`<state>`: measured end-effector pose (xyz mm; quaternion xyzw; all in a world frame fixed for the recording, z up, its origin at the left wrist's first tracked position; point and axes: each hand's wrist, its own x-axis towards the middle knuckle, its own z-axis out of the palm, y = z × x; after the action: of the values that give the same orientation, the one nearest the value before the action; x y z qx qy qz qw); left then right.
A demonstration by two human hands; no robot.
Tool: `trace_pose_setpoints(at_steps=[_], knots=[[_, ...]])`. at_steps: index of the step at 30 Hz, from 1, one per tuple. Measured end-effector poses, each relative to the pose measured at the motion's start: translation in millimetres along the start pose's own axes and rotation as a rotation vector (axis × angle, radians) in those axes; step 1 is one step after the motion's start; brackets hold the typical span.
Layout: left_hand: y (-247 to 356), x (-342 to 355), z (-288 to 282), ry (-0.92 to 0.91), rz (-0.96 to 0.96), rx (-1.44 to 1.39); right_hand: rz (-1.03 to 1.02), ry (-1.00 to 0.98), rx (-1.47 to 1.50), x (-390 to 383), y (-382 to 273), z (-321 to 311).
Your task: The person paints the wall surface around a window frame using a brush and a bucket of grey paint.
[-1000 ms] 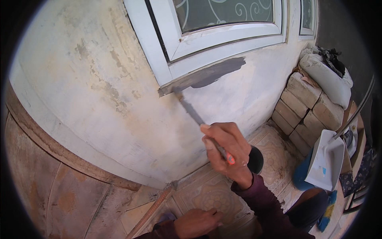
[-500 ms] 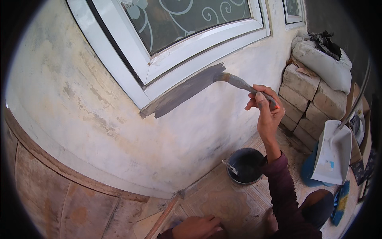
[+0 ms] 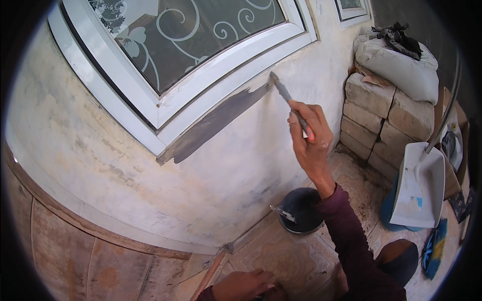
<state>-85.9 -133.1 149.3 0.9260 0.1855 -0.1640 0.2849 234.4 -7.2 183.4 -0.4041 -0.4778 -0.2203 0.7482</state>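
My right hand (image 3: 310,134) grips a paintbrush (image 3: 285,95) by its handle. The brush tip touches the pale wall (image 3: 100,150) at the right end of a grey painted stripe (image 3: 216,123) just under the white window frame (image 3: 201,95). Below my right forearm, a black paint bucket (image 3: 300,210) sits on the patterned floor with a small tool leaning on its rim. My left hand (image 3: 243,285) rests low on the floor at the bottom edge, next to a reddish wooden stick (image 3: 208,273); whether it holds anything is unclear.
Stacked stone blocks (image 3: 381,120) with a filled white sack (image 3: 396,65) on top stand at the right against the wall. A white shovel (image 3: 419,190) leans nearby. My knee (image 3: 396,258) is at the lower right. A brown curved surface (image 3: 75,256) fills the lower left.
My right hand swept the brush rightward and upward along the underside of the window frame, making the grey stripe longer. The left hand stayed on the floor.
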Motion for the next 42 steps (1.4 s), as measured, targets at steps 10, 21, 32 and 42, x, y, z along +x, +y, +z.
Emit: trace_pose_setpoints(at_steps=[10, 21, 32, 42], knots=[[23.5, 2.6, -15.7, -0.013, -0.114, -0.073, -0.103, -0.089, 0.091, -9.5, -44.3, -6.0], [18.3, 2.6, -12.2, 0.054, -0.056, -0.049, 0.483, 0.107, 0.46, 6.1, -33.7, -14.6], [8.9, 6.8, -13.1, 0.049, -0.01, -0.01, 0.546, 0.256, 0.536, 53.6, 6.1, -15.6], [5.6, -0.6, -15.9, 0.068, 0.031, -0.075, 0.455, 0.133, 0.329, 60.1, -4.0, -8.4]])
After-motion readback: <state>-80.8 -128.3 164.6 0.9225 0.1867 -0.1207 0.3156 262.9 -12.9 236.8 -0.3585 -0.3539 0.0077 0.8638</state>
